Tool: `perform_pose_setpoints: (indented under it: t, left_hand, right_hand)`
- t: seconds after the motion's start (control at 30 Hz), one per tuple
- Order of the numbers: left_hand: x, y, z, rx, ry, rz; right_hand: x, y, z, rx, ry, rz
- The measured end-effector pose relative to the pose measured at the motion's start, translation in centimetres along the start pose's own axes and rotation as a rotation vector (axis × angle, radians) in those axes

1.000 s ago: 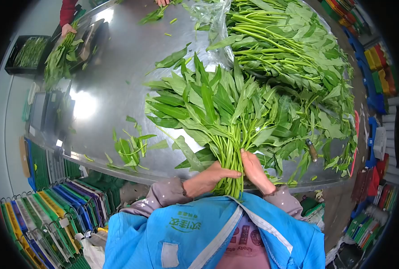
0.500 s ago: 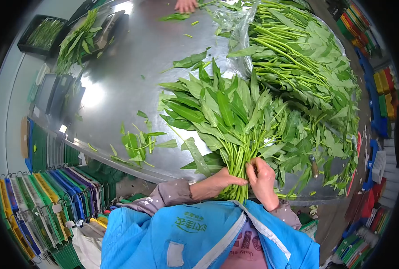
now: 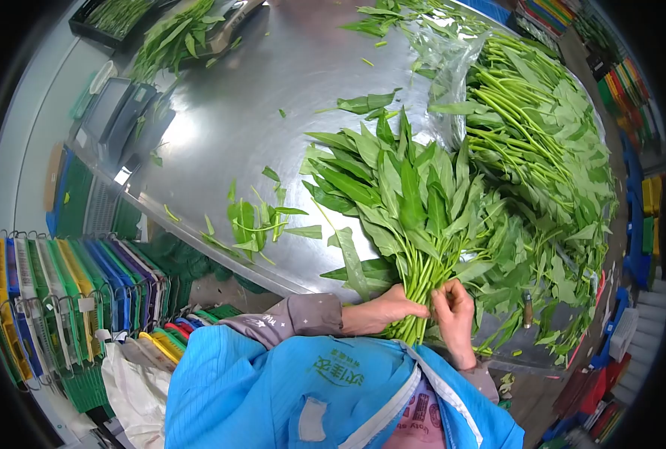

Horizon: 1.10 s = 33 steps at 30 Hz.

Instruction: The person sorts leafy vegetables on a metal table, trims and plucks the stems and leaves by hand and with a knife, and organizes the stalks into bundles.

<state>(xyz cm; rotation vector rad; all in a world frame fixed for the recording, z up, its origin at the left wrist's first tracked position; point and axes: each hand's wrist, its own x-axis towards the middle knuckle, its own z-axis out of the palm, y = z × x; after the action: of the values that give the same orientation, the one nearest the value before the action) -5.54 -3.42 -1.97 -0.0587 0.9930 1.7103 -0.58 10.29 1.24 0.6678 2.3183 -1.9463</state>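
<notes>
Water-spinach bunch (image 3: 415, 217) just beyond the blue jacket (image 3: 265, 393), leaves over the steel table (image 3: 250, 105); left hand (image 3: 381, 310) closed round lower stems, right hand (image 3: 456, 318) pinching their side; probably light, springy-stemmed, leaves easily bruised, best held low. Left fingers partly hidden behind stems; stem ends unclear; far black crate (image 3: 86, 31) cut off.

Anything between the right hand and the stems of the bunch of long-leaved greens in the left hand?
Nothing visible. The bare right hand has its fingertips at the right edge of the green, long-leaved bunch. The bare left hand grips the stems alongside, its thumb across their front.
</notes>
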Motion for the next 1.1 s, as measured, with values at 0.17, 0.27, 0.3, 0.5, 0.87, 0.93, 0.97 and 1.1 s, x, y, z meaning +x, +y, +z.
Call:
perform_pose_setpoints:
  t: [0.17,0.27,0.3,0.5,0.87,0.93,0.97,1.1]
  left_hand:
    - [0.1,0.7,-0.1,0.010,0.031,0.106]
    - [-0.1,1.6,0.7,0.121,0.075,0.250]
    - [-0.2,2.2,1.4,0.128,0.074,0.266]
    - [-0.3,0.9,2.7,-0.084,-0.027,0.379]
    - [-3.8,5.0,-1.6,0.699,-0.277,0.046]
    - [-5.5,7.6,-1.6,1.510,-0.243,0.086]
    - [-6.1,7.9,-1.5,1.512,-0.284,0.081]
    - [-5.5,9.2,0.5,1.874,-0.122,0.622]
  right_hand:
    - [-1.8,-6.1,-5.6,0.754,0.124,0.132]
    - [-1.4,-3.9,-9.1,0.845,0.075,-0.074]
    - [-1.5,-4.0,-7.7,0.681,0.135,-0.014]
    - [-2.0,-2.4,0.5,0.015,-0.144,-0.055]
    - [-1.0,0.4,1.6,0.334,-0.278,0.330]
    - [-0.7,0.1,1.0,0.341,-0.304,0.346]
    - [-0.5,0.6,0.9,0.344,-0.300,0.324]
    - [-0.2,0.1,0.2,0.348,-0.353,0.247]
